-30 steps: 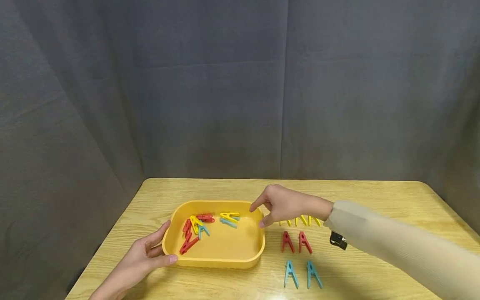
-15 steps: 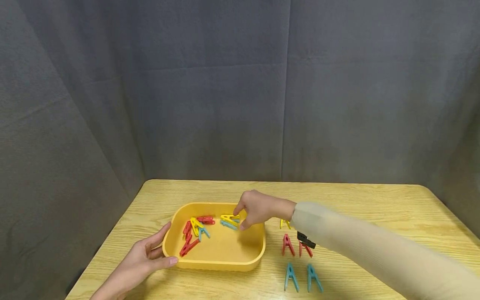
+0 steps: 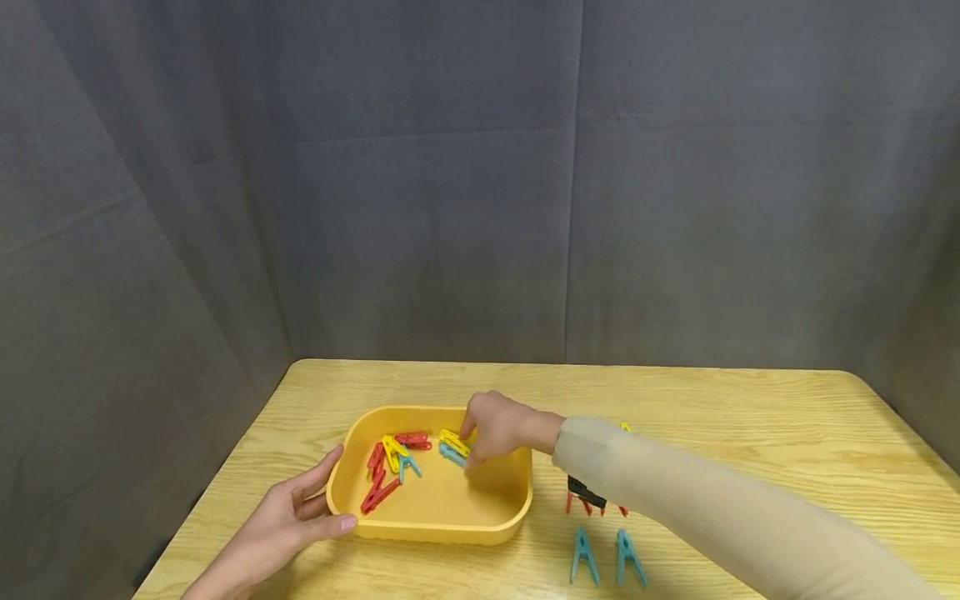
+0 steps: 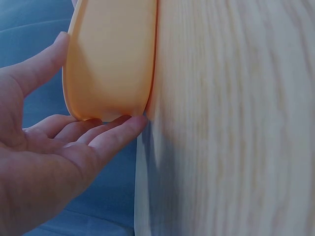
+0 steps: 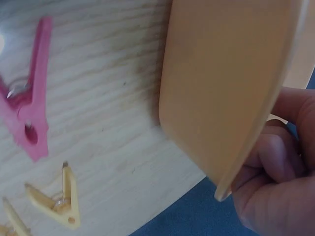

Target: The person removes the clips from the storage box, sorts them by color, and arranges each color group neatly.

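Note:
A yellow tray (image 3: pixel 442 532) sits on the wooden table (image 3: pixel 712 417) and holds several red, yellow and blue clothespins. My right hand (image 3: pixel 471 446) reaches into the tray from the right, its fingers curled down and pinching a yellow clothespin (image 3: pixel 452 440) that lies on a blue one (image 3: pixel 452 455). In the right wrist view the fingers (image 5: pixel 275 167) are behind the tray wall (image 5: pixel 221 83), so the grip is hidden. My left hand (image 3: pixel 318 502) rests flat against the tray's near left corner; its straight fingers (image 4: pixel 118 129) touch the tray wall (image 4: pixel 108 59).
Right of the tray, two blue clothespins (image 3: pixel 600 557) lie near the front edge. Red ones (image 3: pixel 581 503) and a yellow one (image 3: pixel 625 427) peek out from under my sleeve. A red clothespin (image 5: pixel 32 123) and a yellow one (image 5: pixel 61 204) lie beside the tray. Grey cloth hangs behind.
My right hand moved left from the tray's right rim into the tray and closed its fingers on the yellow clothespin. The left hand stayed at the tray's corner.

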